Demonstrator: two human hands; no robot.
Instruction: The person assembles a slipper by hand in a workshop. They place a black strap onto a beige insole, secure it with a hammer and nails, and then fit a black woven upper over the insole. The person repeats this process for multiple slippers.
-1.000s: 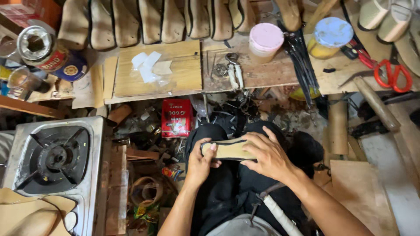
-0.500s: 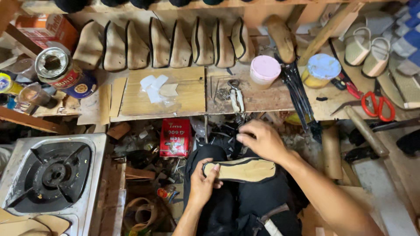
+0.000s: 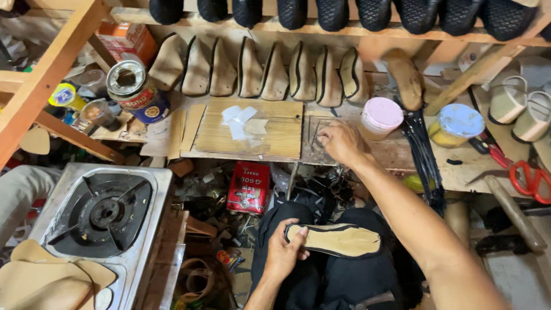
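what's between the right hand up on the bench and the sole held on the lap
In the head view, between the right hand and the sole lie the bench's front edge and a tangle of dark scraps.

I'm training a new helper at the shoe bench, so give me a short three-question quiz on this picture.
1. True or false: the left hand holds the shoe sole on the lap.
2. Where is the right hand? A) on the gas stove B) on the wooden bench beside the pink-lidded tub C) on the red scissors
3. Fill in: the red tin lies below the bench, to the ___ of the stove in the picture.

Key: 1 true; 2 B; 3 right.
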